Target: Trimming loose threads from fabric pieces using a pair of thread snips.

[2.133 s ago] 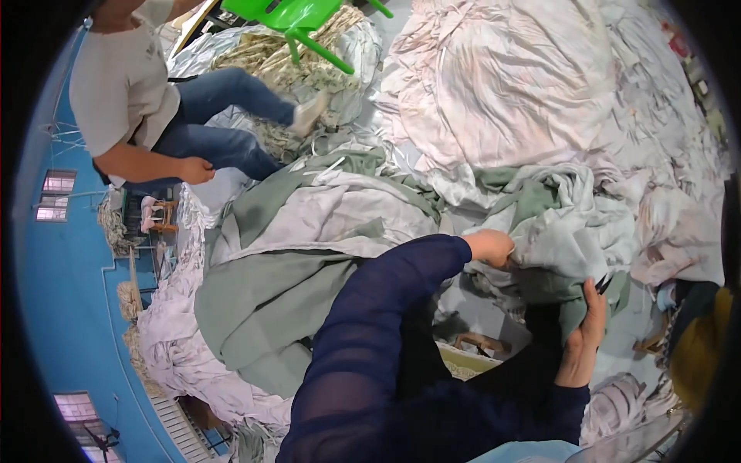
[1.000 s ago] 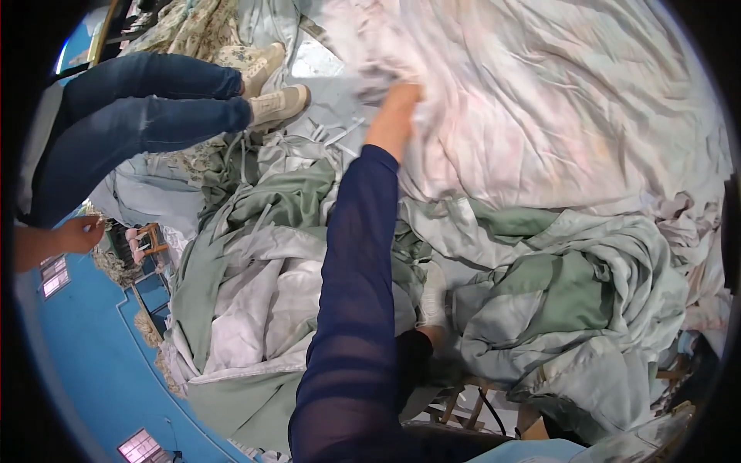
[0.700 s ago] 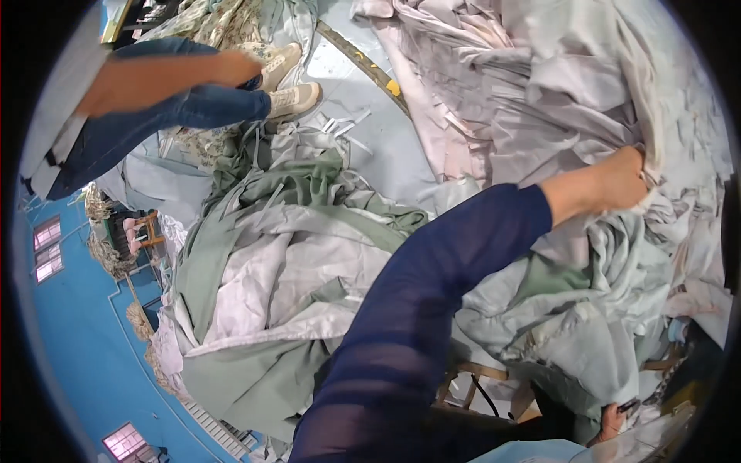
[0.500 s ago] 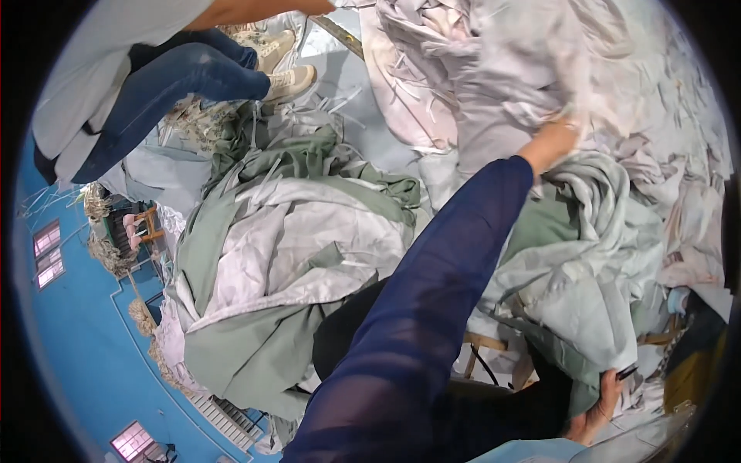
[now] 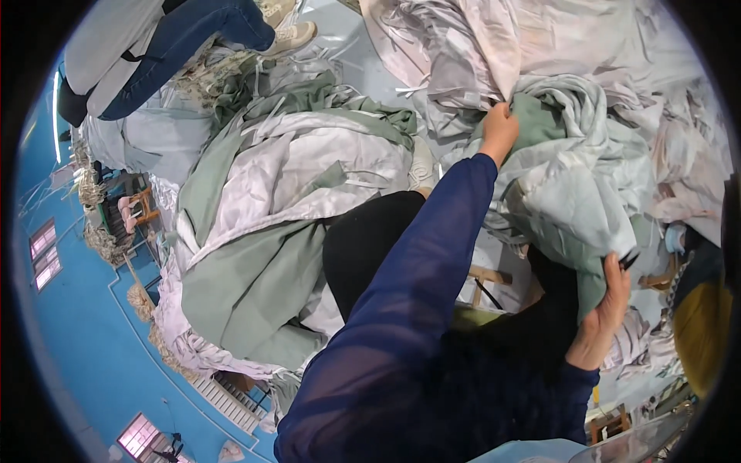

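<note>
My left hand (image 5: 500, 133) is closed in a fist on the pulled-up corner of a pale pink cloth (image 5: 496, 50), beside a green and white cloth (image 5: 567, 201) draped over my lap. At the lower right, my right hand (image 5: 603, 312) grips the hanging edge of that same green and white cloth. A small dark pointed tool (image 5: 629, 260) sticks out at its fingertips; most of it is hidden, so its kind cannot be made out.
Another heap of green and white cloth (image 5: 270, 231) lies to my left. Beyond it sits a person in jeans (image 5: 204, 46) and pale shoes. More pale cloth (image 5: 687, 154) is piled at the right. A wooden stool part (image 5: 488, 275) shows by my legs, and a blue floor (image 5: 85, 339) lies at left.
My left hand has drawn back toward me and to the left, pulling the pink cloth taut. My right hand has risen with the green cloth edge. The view has shifted slightly.
</note>
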Demonstrator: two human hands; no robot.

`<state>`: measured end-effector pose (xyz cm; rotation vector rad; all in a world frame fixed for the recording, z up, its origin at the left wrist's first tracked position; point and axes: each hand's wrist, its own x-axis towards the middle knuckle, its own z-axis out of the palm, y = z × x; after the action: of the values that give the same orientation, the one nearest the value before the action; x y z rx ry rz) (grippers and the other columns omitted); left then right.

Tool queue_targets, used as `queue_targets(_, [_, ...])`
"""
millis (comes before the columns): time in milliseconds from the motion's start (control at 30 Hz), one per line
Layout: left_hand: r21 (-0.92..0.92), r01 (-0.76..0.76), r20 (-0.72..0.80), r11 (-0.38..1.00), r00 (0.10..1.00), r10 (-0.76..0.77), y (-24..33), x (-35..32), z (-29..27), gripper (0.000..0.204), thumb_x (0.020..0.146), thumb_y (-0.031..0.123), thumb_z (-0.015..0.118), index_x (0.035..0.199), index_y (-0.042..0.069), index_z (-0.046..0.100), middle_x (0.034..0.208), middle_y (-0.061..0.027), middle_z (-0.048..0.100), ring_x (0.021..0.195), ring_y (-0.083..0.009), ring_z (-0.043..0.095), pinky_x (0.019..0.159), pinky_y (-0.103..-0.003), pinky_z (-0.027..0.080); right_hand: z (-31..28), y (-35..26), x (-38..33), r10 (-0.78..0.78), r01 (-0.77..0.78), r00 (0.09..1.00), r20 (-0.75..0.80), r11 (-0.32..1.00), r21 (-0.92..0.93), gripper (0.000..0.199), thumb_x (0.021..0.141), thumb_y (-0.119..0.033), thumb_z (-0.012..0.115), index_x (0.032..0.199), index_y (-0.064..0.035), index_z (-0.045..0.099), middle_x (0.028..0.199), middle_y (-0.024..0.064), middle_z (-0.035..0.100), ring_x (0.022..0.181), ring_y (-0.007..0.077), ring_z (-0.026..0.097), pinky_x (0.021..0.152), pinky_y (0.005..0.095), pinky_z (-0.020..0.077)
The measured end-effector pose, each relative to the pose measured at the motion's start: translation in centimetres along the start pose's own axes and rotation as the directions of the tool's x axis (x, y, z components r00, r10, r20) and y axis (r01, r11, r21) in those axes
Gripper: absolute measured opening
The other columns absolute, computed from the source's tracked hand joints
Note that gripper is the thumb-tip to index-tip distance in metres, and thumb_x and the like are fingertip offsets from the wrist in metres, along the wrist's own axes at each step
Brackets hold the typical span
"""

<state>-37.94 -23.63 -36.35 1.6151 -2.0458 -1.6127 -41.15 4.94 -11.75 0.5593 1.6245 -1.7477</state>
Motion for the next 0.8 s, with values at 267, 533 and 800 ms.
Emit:
queue_targets(267, [-0.011,-0.118,-0.099,0.993,0.988,0.116,-0.4,-12.5,-1.6,0.049,0.071,0.019,0.065,0.115,0.000,0.061,0.114,-0.0217,0.059,0.110,-0.0379,0.055,0.094,-0.041,0.045,2.7,0.0,-2.6,-0.133,0.134,0.968,0.213,0.991,0.009,0.038,0.089,-0.008,0.065,0.125,-0.0017,0.053,0.109,0.0058,0.064,0.093,0.0163,0.063,0.080,0.0293,0.0511])
queue_targets(533, [-0.521,-0.194,0.351,0.831,0.839,0.416,4.9,-27.4,-4.2,0.071,0.077,0.028,0.076,0.134,-0.002,0.045,0.134,-0.0166,0.051,0.122,-0.0249,0.051,0.100,-0.034,0.041,-2.1,1.3,-8.3,-0.234,0.282,0.874,0.427,0.958,-0.054,0.022,0.086,-0.011,0.070,0.107,-0.0056,0.065,0.090,-0.0020,0.066,0.080,0.0068,0.060,0.072,0.0236,0.0462])
queue_targets(800, [-0.829,-0.179,0.103,0.530,0.882,0.460,8.0,-35.1,-10.2,0.006,0.085,0.005,0.064,0.087,0.006,0.059,0.077,-0.0020,0.060,0.069,-0.0107,0.056,0.060,-0.029,0.045,-7.2,-2.7,-14.9,-0.414,0.586,0.776,0.476,0.751,-0.303,0.023,0.084,-0.015,0.071,0.103,-0.0027,0.066,0.072,-0.0090,0.053,0.064,0.0013,0.045,0.059,0.0212,0.0350])
